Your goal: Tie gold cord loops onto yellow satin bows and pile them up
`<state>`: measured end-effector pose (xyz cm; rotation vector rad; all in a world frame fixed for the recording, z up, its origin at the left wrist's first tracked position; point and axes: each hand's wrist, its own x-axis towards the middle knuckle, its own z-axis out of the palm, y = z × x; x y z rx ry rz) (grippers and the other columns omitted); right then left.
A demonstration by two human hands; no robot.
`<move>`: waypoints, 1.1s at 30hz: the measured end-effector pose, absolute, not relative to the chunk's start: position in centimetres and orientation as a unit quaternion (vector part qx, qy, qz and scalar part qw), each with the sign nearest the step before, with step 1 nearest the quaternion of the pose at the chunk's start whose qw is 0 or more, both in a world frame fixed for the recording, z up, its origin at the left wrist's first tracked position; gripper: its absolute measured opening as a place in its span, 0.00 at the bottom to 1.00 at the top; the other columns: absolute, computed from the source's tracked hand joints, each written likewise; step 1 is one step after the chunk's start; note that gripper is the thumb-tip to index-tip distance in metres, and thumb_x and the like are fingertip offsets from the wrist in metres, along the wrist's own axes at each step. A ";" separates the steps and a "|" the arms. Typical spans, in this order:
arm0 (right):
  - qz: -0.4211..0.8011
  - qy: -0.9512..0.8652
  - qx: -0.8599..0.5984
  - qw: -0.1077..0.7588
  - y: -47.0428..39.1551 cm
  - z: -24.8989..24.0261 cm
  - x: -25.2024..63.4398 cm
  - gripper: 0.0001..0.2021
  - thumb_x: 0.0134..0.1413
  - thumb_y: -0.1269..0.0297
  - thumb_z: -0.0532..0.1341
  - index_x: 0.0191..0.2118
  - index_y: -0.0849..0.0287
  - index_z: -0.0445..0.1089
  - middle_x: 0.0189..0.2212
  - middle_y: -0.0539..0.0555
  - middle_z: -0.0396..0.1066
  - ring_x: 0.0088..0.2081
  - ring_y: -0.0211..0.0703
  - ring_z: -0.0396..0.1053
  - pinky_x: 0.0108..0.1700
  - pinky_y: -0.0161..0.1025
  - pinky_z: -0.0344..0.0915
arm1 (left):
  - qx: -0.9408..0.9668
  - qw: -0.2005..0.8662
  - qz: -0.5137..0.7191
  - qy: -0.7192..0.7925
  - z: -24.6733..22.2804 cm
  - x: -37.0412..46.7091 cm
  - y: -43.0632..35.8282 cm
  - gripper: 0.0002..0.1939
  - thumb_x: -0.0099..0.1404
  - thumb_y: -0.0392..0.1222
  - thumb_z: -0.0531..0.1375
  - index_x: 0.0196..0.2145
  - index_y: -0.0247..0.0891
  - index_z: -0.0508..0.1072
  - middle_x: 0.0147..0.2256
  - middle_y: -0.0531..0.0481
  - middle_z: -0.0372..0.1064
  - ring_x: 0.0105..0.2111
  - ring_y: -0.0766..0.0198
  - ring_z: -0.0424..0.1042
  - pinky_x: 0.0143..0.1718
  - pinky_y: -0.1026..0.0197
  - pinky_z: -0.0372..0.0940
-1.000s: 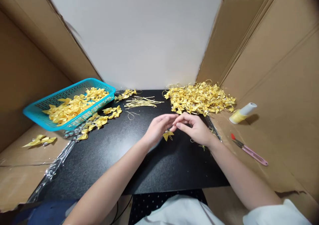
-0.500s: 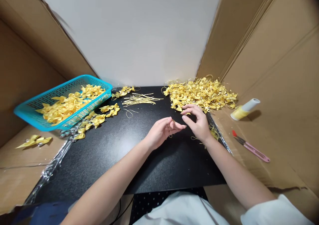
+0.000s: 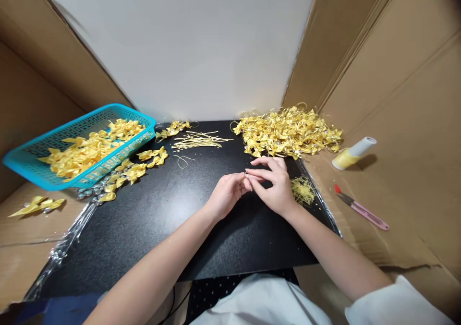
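Observation:
My left hand (image 3: 227, 196) is closed in a pinch over the middle of the black table, with a short bit of thin gold cord (image 3: 246, 172) showing at its fingertips. My right hand (image 3: 274, 186) meets it from the right, thumb and forefinger pinched at the same cord while the other fingers are raised. Most of the cord is hidden by the fingers. Beyond the right hand lies a big pile of yellow ribbon bows (image 3: 288, 132) with gold loops. Loose gold cords (image 3: 198, 141) are bunched farther back, and a single looped cord (image 3: 183, 162) lies in front of them.
A turquoise basket (image 3: 32, 171) of yellow bows stands at the left, with more bows (image 3: 135, 172) beside it. Cord scraps (image 3: 303, 190) lie by my right wrist. Pink-handled thread snips (image 3: 363, 211) and a thread spool (image 3: 355, 153) are on the right cardboard. Cardboard walls flank the table.
My right hand has come left and down from near the bow pile to meet the left fingertips, uncovering the cord scraps. The view has shifted slightly.

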<state>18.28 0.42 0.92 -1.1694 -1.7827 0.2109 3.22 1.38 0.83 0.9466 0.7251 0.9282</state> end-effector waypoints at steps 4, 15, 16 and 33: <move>0.135 -0.749 -0.456 0.461 0.6 0.9 18.3 0.09 0.51 0.70 0.63 0.34 0.49 0.78 0.41 0.52 0.74 0.45 0.50 0.65 0.49 0.53 0.64 | 0.431 0.747 0.402 0.307 0.6 3.1 1.3 0.17 0.59 0.45 0.57 0.17 0.35 0.70 0.33 0.42 0.78 0.47 0.52 0.74 0.52 0.55 0.64; 0.210 -0.799 -0.346 0.445 1.2 3.3 20.9 0.05 0.48 0.69 0.65 0.25 0.54 0.71 0.35 0.51 0.73 0.41 0.45 0.65 0.49 0.49 0.62 | 0.550 0.661 0.399 0.319 0.7 2.0 2.0 0.15 0.62 0.45 0.58 0.25 0.35 0.79 0.42 0.42 0.78 0.48 0.51 0.74 0.51 0.54 0.64; 0.229 -0.803 -0.331 0.439 1.2 3.3 21.2 0.05 0.48 0.70 0.65 0.25 0.54 0.70 0.33 0.51 0.73 0.40 0.44 0.66 0.49 0.48 0.62 | 0.584 0.627 0.396 0.330 0.8 1.9 2.0 0.15 0.62 0.45 0.58 0.27 0.35 0.80 0.42 0.42 0.78 0.49 0.51 0.73 0.52 0.53 0.64; 0.355 -0.773 -0.416 0.322 1.8 3.1 22.0 0.04 0.45 0.73 0.61 0.23 0.60 0.69 0.22 0.48 0.69 0.25 0.34 0.64 0.31 0.33 0.62 | 0.604 0.543 0.423 0.403 3.0 0.8 1.4 0.14 0.63 0.49 0.60 0.27 0.37 0.75 0.27 0.51 0.75 0.29 0.66 0.70 0.35 0.64 0.64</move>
